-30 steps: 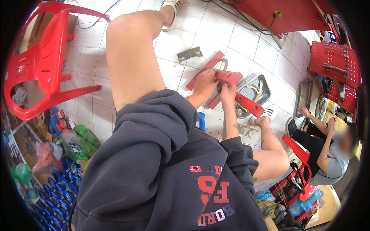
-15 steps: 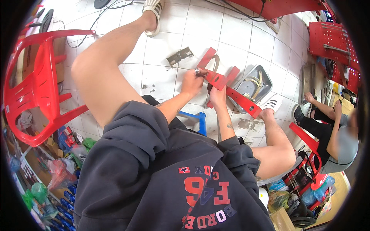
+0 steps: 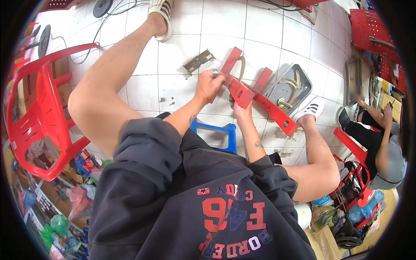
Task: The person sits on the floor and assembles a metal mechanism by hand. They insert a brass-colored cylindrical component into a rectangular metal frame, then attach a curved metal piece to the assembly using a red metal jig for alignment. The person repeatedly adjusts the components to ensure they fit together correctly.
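Observation:
A short red metal bar [image 3: 237, 89] with holes along its face slants between my two hands. My left hand [image 3: 209, 86], a ring on one finger, is closed on its upper left end. Under the lower right end, my right hand [image 3: 242, 112] is closed around it; the bar hides some of its fingers. Beyond and below the bar, a longer red frame piece [image 3: 277, 116] with round holes runs toward my right foot, and red crosspieces [image 3: 262, 79] stick out past it. Next to my left hand a curved brownish strip [image 3: 242, 68] shows behind the bar.
A grey tray [image 3: 305, 86] holding a curved part stands right of the frame. A metal bracket [image 3: 198, 62] lies on the tiles. Before me is a blue stool [image 3: 232, 138]; a red chair [image 3: 37, 123] stands left. Another person [image 3: 383, 162] sits at the far right.
The red bar has turned a little steeper, its right end tipping toward me. Both hands keep their hold on it. The whole view has shifted slightly.

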